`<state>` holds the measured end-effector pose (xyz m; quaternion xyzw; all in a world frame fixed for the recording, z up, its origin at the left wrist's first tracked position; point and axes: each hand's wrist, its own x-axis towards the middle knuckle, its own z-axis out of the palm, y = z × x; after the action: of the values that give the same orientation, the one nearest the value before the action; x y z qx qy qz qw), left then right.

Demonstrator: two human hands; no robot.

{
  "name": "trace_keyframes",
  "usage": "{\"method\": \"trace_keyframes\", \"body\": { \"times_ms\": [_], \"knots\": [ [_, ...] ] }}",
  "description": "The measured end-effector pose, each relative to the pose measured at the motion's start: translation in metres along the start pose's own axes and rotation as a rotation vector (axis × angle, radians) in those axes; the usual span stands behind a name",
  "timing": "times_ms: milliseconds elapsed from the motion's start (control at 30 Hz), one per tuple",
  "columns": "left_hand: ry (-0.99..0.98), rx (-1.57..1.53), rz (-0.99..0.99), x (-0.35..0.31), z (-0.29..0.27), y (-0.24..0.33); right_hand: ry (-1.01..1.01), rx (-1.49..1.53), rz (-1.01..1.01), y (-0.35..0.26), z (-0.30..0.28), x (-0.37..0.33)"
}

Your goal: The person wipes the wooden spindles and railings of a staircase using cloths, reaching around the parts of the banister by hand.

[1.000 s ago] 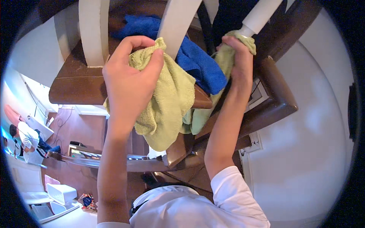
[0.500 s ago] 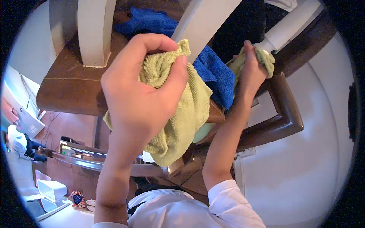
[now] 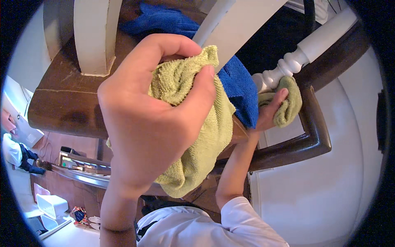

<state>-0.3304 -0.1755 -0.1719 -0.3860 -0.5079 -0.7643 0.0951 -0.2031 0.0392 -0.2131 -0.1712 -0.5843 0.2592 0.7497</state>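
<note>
Within the left hand [image 3: 144, 111], crumpled yellow-green cloth [image 3: 207, 144].

gap between white balusters [image 3: 242, 31] — blue cloth [image 3: 162, 21] within, brown rail [image 3: 296, 152] barring lower right

A big white wall [image 3: 312, 197] fills the right side — soft, pale patches of light shine on it. A dark thing [image 3: 382, 123] sits at its far edge, too hard to make out. On the left, the floor [image 3: 78, 193] is reddish brown. A shiny, curved brown rail [image 3: 78, 176] runs above it, and a white bin [image 3: 52, 206] stands near white shoes [image 3: 95, 223].
</note>
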Motion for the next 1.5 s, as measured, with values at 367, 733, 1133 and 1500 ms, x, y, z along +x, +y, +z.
{"method": "trace_keyframes", "body": {
  "times_ms": [367, 733, 1133, 1500],
  "knots": [
    [-0.365, 0.030, -0.022, 0.006, 0.029, 0.027, -0.132, 0.303, 0.451, -0.026, -0.007, -0.015],
    [-0.411, -0.106, -0.229, 0.041, 0.136, 0.009, -0.118, 0.552, 0.577, -0.018, -0.019, -0.023],
    [-0.398, -0.497, -0.882, 0.069, 0.140, 0.013, -0.133, 0.611, 0.607, -0.017, -0.018, -0.021],
    [-0.364, -0.372, -0.603, 0.058, 0.152, 0.003, -0.154, 0.646, 0.644, -0.022, -0.021, -0.026]
  ]
}}
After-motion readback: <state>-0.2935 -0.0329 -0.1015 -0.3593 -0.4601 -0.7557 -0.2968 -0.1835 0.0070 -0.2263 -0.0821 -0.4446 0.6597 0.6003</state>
